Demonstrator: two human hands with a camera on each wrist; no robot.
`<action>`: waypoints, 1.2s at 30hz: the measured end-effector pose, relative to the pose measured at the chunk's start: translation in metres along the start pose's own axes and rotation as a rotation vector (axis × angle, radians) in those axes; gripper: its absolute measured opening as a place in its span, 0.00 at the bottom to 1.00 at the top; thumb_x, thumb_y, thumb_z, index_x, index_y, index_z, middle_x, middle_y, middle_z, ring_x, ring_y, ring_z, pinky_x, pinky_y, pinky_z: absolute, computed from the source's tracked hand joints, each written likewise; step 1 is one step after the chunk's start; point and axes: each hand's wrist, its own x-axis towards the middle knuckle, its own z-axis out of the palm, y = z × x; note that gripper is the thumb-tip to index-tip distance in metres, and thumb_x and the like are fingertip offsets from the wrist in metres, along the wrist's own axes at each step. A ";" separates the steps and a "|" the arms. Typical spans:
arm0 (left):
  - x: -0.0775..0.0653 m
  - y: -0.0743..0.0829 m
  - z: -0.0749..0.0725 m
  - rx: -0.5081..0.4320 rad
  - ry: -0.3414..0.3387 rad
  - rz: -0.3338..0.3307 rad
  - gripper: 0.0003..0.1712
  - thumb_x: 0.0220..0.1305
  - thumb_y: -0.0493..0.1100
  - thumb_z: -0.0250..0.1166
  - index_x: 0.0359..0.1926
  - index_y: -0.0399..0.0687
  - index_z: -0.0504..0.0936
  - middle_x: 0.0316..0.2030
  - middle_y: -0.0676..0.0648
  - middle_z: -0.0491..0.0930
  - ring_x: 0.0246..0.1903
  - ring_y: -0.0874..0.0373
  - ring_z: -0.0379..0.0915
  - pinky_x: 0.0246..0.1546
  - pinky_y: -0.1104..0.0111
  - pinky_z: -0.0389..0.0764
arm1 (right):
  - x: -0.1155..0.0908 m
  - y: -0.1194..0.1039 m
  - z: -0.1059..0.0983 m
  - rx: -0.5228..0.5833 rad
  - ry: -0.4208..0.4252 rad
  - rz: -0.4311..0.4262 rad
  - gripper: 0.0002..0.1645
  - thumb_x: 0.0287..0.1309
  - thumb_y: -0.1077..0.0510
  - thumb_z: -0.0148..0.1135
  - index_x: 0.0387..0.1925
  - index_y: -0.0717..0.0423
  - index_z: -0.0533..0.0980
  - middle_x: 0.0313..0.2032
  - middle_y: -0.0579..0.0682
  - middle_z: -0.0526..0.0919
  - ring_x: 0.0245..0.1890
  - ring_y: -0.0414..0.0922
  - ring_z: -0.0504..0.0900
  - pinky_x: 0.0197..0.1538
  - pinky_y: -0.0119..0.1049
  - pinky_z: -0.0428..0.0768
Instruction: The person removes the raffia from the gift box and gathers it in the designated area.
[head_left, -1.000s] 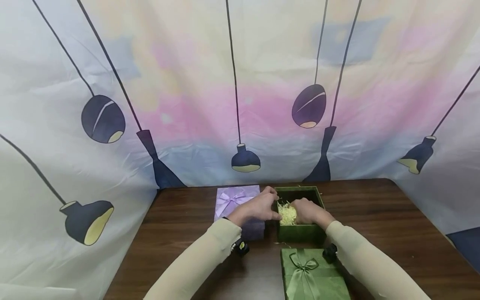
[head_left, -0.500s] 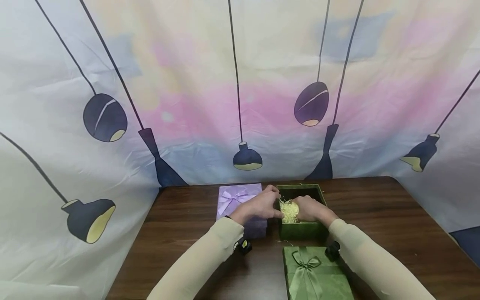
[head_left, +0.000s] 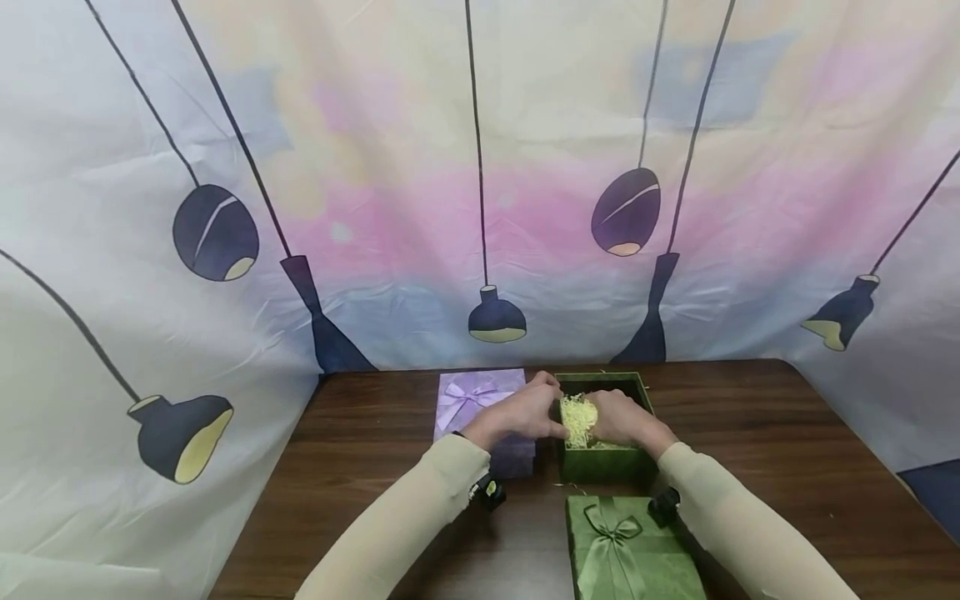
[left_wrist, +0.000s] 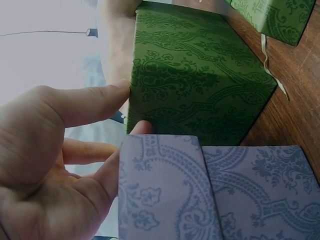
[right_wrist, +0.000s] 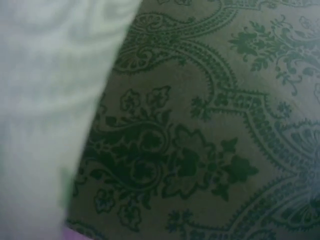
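An open, dark green patterned gift box (head_left: 603, 465) stands on the brown wood-grain surface (head_left: 352, 508), pale yellow paper shred (head_left: 577, 419) in its left part. The step in hand looks like arranging that filling. The right hand (head_left: 613, 414) reaches inside the box, beside the shred; its fingertips are hidden, so I cannot tell whether they grip anything. The left hand (head_left: 527, 410) is at the box's left side, thumb tip touching the rim, the other fingers loosely bent and spread, seemingly steadying rather than clasping it. Just left of the box is a lilac patterned gift box (head_left: 513, 460) with a ribbon bow; on its near side is a green patterned lid (head_left: 637, 546) with a satin bow. The next move probably calls for spreading the shred rightward across the box's floor, keeping strands off the rim.
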 end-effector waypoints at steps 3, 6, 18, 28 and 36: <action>0.000 -0.001 0.000 0.007 0.000 0.010 0.31 0.55 0.50 0.74 0.55 0.35 0.79 0.61 0.40 0.68 0.64 0.54 0.62 0.62 0.72 0.68 | 0.000 0.000 0.000 0.005 0.008 0.013 0.38 0.50 0.64 0.67 0.65 0.64 0.69 0.57 0.61 0.78 0.29 0.44 0.73 0.32 0.38 0.70; -0.001 -0.003 -0.001 0.010 -0.004 0.016 0.31 0.55 0.50 0.74 0.55 0.35 0.79 0.61 0.40 0.69 0.64 0.54 0.62 0.63 0.72 0.68 | 0.001 -0.001 0.000 0.021 0.016 0.021 0.38 0.50 0.65 0.66 0.66 0.63 0.68 0.59 0.61 0.77 0.25 0.42 0.69 0.32 0.38 0.70; 0.002 0.004 -0.006 0.039 -0.005 -0.006 0.27 0.54 0.51 0.74 0.48 0.36 0.81 0.58 0.42 0.69 0.60 0.55 0.64 0.62 0.72 0.67 | -0.003 -0.006 -0.018 0.009 0.079 0.005 0.41 0.47 0.64 0.67 0.66 0.63 0.68 0.50 0.59 0.82 0.20 0.42 0.69 0.31 0.38 0.69; 0.003 0.007 0.005 0.044 -0.040 -0.026 0.27 0.54 0.52 0.74 0.48 0.39 0.80 0.59 0.43 0.67 0.62 0.56 0.63 0.61 0.74 0.68 | -0.012 0.003 -0.011 0.004 0.122 -0.010 0.43 0.39 0.64 0.68 0.63 0.64 0.70 0.55 0.60 0.80 0.38 0.46 0.78 0.37 0.40 0.72; 0.005 0.006 -0.004 0.071 -0.035 -0.029 0.24 0.51 0.53 0.76 0.40 0.41 0.80 0.56 0.46 0.70 0.59 0.58 0.63 0.58 0.75 0.70 | -0.009 0.001 -0.020 -0.012 0.178 -0.062 0.42 0.39 0.64 0.69 0.62 0.64 0.71 0.56 0.61 0.79 0.51 0.57 0.80 0.45 0.48 0.79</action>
